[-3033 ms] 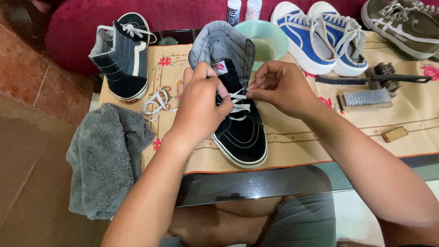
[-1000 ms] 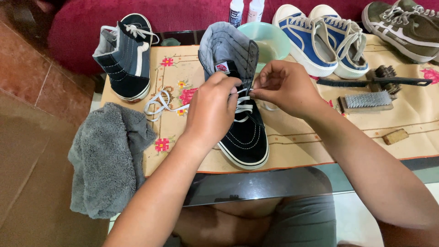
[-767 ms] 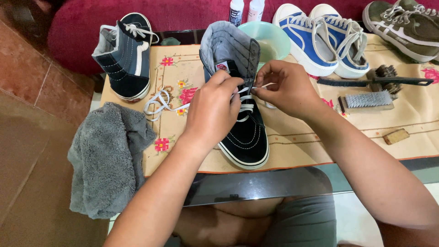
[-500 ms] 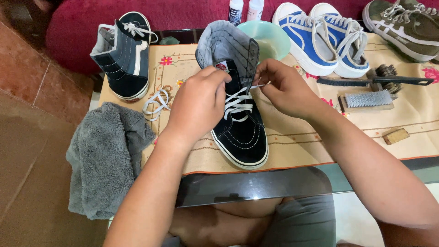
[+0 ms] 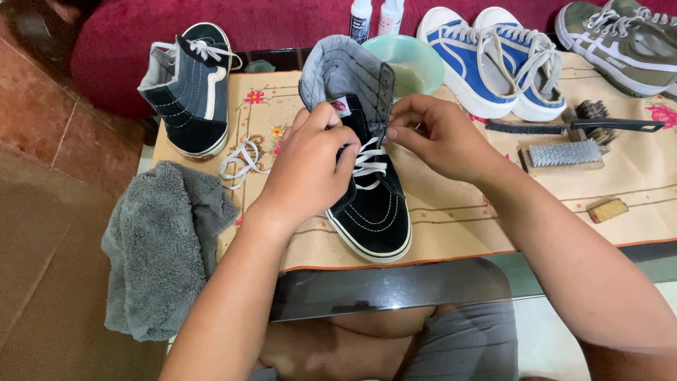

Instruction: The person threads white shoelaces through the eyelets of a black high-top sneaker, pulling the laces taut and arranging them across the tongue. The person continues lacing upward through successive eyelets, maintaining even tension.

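Hands: both pinch one white lace (image 5: 368,156); one black shoe (image 5: 370,204); two brushes (image 5: 564,154)

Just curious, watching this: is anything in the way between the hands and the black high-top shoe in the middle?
Nothing visible. Both the left hand and the right hand are already on the black high-top shoe, fingers at its white lace near the upper eyelets.
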